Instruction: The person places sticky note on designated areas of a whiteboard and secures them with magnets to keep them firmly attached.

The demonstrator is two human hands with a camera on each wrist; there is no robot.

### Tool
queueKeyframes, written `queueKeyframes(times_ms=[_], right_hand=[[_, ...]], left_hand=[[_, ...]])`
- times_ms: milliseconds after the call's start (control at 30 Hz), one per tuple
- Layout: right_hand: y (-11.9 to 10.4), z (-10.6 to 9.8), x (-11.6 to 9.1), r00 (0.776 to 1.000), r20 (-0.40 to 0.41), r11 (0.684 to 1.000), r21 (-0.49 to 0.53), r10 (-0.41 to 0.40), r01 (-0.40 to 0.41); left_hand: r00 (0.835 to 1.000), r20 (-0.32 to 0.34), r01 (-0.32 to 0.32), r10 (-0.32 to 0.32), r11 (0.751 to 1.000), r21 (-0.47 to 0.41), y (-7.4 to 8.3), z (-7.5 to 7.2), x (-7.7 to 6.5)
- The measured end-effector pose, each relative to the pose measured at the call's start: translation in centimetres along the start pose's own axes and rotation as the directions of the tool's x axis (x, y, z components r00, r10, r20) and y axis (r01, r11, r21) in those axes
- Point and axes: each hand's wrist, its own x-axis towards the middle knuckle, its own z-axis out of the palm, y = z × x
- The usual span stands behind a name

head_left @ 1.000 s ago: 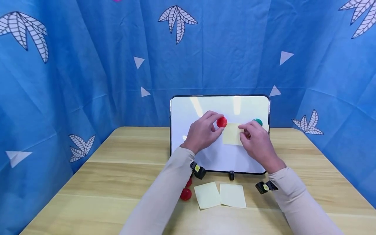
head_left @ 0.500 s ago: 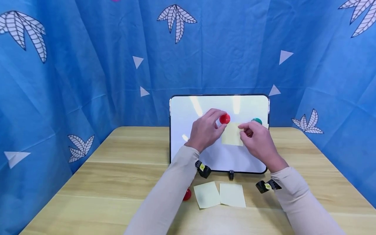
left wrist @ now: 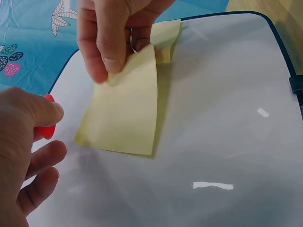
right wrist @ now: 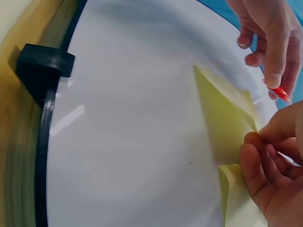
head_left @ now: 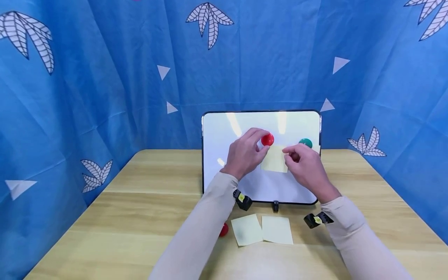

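My left hand [head_left: 245, 153] pinches a round red magnet [head_left: 267, 139] between thumb and fingers, close over the upper middle of a small whiteboard [head_left: 241, 186]. Just right of it, my right hand [head_left: 306, 165] pinches the edge of a yellow sticky note [head_left: 271, 161]. In the left wrist view that note [left wrist: 125, 111] hangs in front of the board, its lower edge standing off the surface. A second yellow note [left wrist: 165, 38] lies on the board behind the right hand. Above that hand sits a green magnet [head_left: 305, 142], partly hidden by the fingers in the head view.
Two loose yellow notes, a left one [head_left: 247, 230] and a right one [head_left: 277, 230], lie on the wooden table [head_left: 147, 217] before the board. A red magnet [head_left: 224, 230] shows beside the left sleeve. A black clip foot [head_left: 275, 206] supports the board; a blue curtain [head_left: 140, 77] surrounds the table.
My left hand has moved slightly right and up with the red magnet, to above the note's top edge. The held note has shifted a little left with the right hand.
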Motion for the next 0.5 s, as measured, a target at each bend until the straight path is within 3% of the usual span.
queueKeyframes(times_ms=[233,500], right_hand=[[0.2,0.3,0.2,0.999,-0.021,1.0,-0.016,-0.026,0.026],[0.2,0.7,0.0,0.998,-0.029,0.996,-0.07,-0.061,0.058]], left_hand=[[0.998,0.003,-0.056,0.056,0.998,0.041,0.1,0.0,0.9],[0.991,0.071,-0.122,0.113,0.983,0.139,0.4,0.6,1.2]])
